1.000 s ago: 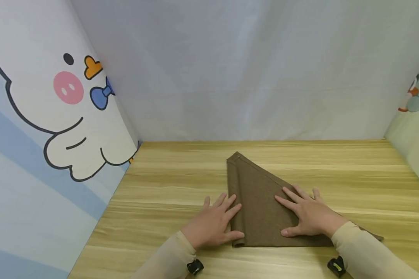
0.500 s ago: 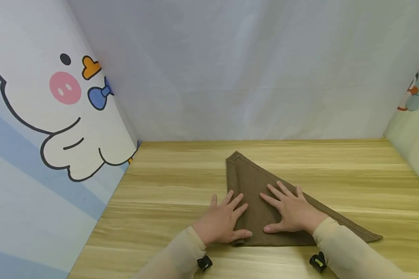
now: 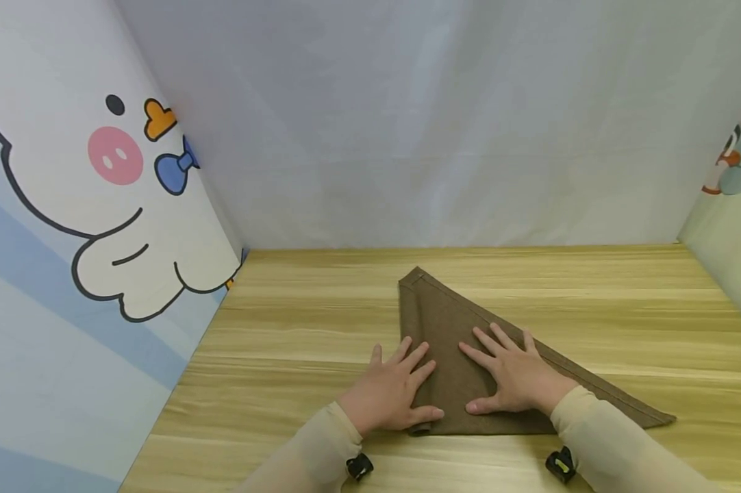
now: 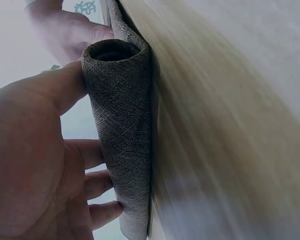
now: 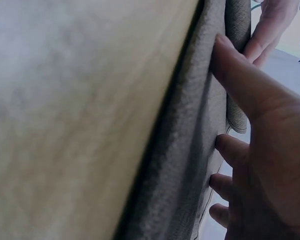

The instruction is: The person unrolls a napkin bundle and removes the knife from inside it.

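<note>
Brown cloth (image 3: pixel 449 342) — roughly triangular, tapering to the right — lies on the wood-grain table (image 3: pixel 303 322), its left edge turned into a roll (image 4: pixel 121 115) with an open end toward the person. Left hand (image 3: pixel 385 394) rests on the cloth's roll, fingers and thumb spread; right hand (image 3: pixel 518 376) rests near the cloth's middle, fingers likewise spread. Pale backdrop (image 3: pixel 444 137) hangs behind the cloth, beyond the table.

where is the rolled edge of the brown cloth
In the head view, the rolled edge runs along the left side of the brown cloth, partly beneath the left hand.
</note>
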The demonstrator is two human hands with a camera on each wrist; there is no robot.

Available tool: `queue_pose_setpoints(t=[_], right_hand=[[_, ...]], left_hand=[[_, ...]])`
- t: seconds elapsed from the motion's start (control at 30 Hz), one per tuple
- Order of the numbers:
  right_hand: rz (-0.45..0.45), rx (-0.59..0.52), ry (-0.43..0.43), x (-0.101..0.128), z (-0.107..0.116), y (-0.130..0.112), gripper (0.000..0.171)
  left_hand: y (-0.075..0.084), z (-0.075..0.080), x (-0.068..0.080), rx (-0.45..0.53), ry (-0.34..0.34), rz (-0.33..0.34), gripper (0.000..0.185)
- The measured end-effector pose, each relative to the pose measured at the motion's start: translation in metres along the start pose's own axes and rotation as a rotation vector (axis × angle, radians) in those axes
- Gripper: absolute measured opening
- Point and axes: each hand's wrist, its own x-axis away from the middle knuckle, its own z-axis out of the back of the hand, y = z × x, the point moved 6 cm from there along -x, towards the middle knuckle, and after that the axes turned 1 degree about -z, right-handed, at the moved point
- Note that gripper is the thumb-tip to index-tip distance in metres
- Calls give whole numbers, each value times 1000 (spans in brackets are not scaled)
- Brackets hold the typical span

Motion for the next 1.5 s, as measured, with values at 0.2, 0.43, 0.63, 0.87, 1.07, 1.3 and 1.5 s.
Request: queue_pose_setpoints(t=[0.2,0.43,0.63,0.87,1.07,1.3,1.5], right_hand=[[3,-12,-6,0,1,-2,104],[-1,-17,-16,1,3,-3,103],[-3,-12,-20,1,4,-2,103],[-5,-12,-24,1,5,-2,103],[-7,-11,-16,1,4,0,104],[-10,-14,-7,2,2,6,104],[-11,-16,-5,4,3,9,104]], left_hand=[[-2,-2,2,10,8,4,83],[-4,-3,4,21,8,4,83],[-5,-2,5,11,22,4,83],[-6,-1,7,19,30,-1,82],[-6,2,9,25,40,-1,81],[-7,3,10,17,59,3,80],[-9,1,10,23,68,1,80]])
